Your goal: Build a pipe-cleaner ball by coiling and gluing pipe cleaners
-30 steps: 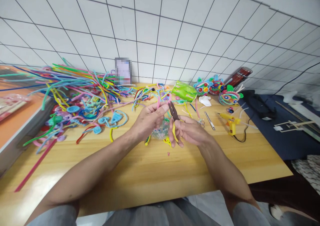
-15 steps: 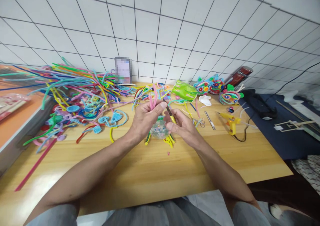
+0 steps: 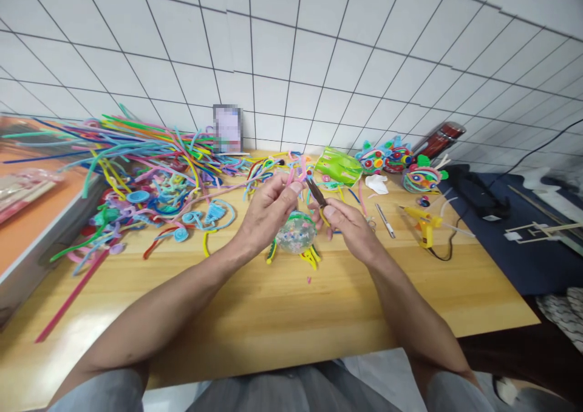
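My left hand (image 3: 268, 213) is closed, pinching a pink pipe cleaner (image 3: 299, 168) between thumb and fingers. In my right hand (image 3: 347, 222) is a pair of pliers (image 3: 317, 195) with dark jaws and yellow handles, the jaws pointing up and left close to the pipe cleaner. Below and between both hands, a clear round container (image 3: 296, 235) with a green rim and small colourful bits rests on the table. Yellow pipe-cleaner pieces (image 3: 310, 257) stick out at its base. A tiny pink scrap (image 3: 309, 280) lies in front of it.
A heap of coloured pipe cleaners (image 3: 150, 151) spreads over the left and back. A green packet (image 3: 337, 167), decorated figures (image 3: 422, 175), a white-handled knife (image 3: 385, 220), a yellow glue gun (image 3: 426, 226) with its cord and a red flask (image 3: 444, 138) are on the right.
The pliers have swung away from my left fingers, slightly to the right, and their jaws now show clearly. The pink pipe cleaner has tilted to the right.
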A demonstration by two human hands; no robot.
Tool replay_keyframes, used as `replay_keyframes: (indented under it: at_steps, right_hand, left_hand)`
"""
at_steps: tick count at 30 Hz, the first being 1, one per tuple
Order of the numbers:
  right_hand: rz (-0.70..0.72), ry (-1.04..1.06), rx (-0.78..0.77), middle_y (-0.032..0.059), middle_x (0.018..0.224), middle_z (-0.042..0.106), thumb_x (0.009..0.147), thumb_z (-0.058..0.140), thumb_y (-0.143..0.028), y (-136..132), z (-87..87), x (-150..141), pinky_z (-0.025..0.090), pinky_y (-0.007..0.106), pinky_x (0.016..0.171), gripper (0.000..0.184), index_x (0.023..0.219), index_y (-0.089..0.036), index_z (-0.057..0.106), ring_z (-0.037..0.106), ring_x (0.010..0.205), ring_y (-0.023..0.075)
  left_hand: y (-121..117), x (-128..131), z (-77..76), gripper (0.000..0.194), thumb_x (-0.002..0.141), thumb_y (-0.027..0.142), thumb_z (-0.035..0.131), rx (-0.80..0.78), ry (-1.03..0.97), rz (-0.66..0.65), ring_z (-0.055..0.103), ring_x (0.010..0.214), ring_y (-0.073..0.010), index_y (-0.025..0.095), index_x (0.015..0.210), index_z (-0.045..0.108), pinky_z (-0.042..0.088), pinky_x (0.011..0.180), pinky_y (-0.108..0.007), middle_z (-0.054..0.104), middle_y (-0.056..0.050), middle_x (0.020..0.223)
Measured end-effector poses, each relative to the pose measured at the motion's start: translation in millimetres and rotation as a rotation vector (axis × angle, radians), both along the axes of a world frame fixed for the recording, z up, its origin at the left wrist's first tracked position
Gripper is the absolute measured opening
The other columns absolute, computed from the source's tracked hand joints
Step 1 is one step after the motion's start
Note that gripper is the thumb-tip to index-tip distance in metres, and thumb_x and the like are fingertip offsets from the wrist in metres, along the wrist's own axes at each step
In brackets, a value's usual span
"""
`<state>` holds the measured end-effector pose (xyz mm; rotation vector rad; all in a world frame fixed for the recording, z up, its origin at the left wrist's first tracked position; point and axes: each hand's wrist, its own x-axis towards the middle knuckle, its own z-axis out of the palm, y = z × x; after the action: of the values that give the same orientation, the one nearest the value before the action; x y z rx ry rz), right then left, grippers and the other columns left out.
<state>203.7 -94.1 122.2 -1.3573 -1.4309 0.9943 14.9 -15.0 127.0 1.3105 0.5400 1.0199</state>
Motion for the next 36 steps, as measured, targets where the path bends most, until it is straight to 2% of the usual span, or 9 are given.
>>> replay_keyframes:
  at_steps: [6, 10, 15, 18, 24, 30, 36]
  right_hand:
    - [0.060, 0.025, -0.031, 0.0058, 0.088, 0.071, 0.096, 0.061, -0.068, -5, 13.0, 6, 0.053, 0.027, 0.055, 0.050, 0.088, -0.019, 0.071, 0.068, 0.076, 0.0178]
    - [0.069, 0.076, -0.045, 0.0064, 0.090, 0.072, 0.094, 0.064, -0.070, -5, 16.3, 6, 0.053, 0.025, 0.054, 0.053, 0.099, -0.018, 0.074, 0.068, 0.077, 0.0173]
    - [0.083, 0.124, -0.067, 0.0063, 0.094, 0.072, 0.091, 0.067, -0.071, -5, 15.7, 8, 0.054, 0.024, 0.053, 0.055, 0.107, -0.018, 0.074, 0.067, 0.077, 0.0171]
    - [0.080, 0.116, -0.067, 0.0056, 0.092, 0.071, 0.091, 0.066, -0.071, -5, 15.6, 8, 0.053, 0.024, 0.053, 0.053, 0.102, -0.019, 0.074, 0.067, 0.076, 0.0168]
    - [0.077, 0.113, -0.081, 0.0055, 0.089, 0.070, 0.090, 0.067, -0.073, -6, 18.3, 5, 0.053, 0.026, 0.053, 0.053, 0.089, -0.020, 0.070, 0.066, 0.077, 0.0178]
    - [0.082, 0.155, -0.113, 0.0034, 0.087, 0.067, 0.091, 0.065, -0.074, -6, 15.5, 5, 0.048, 0.026, 0.049, 0.052, 0.090, -0.022, 0.068, 0.064, 0.072, 0.0166]
    - [0.068, 0.120, -0.106, 0.0038, 0.087, 0.067, 0.092, 0.063, -0.073, -6, 12.3, 5, 0.047, 0.029, 0.051, 0.050, 0.091, -0.023, 0.068, 0.064, 0.074, 0.0182]
  left_hand:
    - [0, 1, 2.3, 0.046, 0.087, 0.064, 0.076, -0.087, 0.053, -0.123, 0.025, 0.043, -0.0060, 0.020, 0.090, 0.064, 0.018, 0.043, -0.021, 0.037, 0.011, 0.051]
    - [-1, 3, 5.8, 0.053, 0.081, 0.069, 0.079, -0.132, 0.077, -0.145, 0.023, 0.042, -0.0050, 0.019, 0.091, 0.065, 0.015, 0.042, -0.021, 0.035, 0.012, 0.052]
    - [1, 1, 2.8, 0.055, 0.079, 0.069, 0.081, -0.143, 0.090, -0.172, 0.022, 0.042, -0.0046, 0.018, 0.096, 0.069, 0.015, 0.042, -0.021, 0.032, 0.012, 0.054]
    - [1, 0, 2.9, 0.054, 0.080, 0.068, 0.081, -0.136, 0.107, -0.188, 0.022, 0.044, -0.0047, 0.017, 0.095, 0.071, 0.014, 0.043, -0.020, 0.032, 0.011, 0.053]
    - [-2, 4, 12.5, 0.054, 0.076, 0.066, 0.085, -0.112, 0.090, -0.250, 0.018, 0.043, -0.0041, 0.014, 0.083, 0.072, 0.008, 0.041, -0.023, 0.031, 0.011, 0.050]
    - [-2, 4, 13.3, 0.053, 0.077, 0.065, 0.084, -0.101, 0.048, -0.296, 0.018, 0.044, -0.0025, 0.013, 0.077, 0.071, 0.006, 0.042, -0.023, 0.048, 0.006, 0.056]
    - [-2, 2, 15.6, 0.048, 0.084, 0.058, 0.081, -0.069, 0.101, -0.318, 0.020, 0.045, -0.0024, 0.013, 0.073, 0.068, 0.013, 0.043, -0.021, 0.050, 0.005, 0.057]
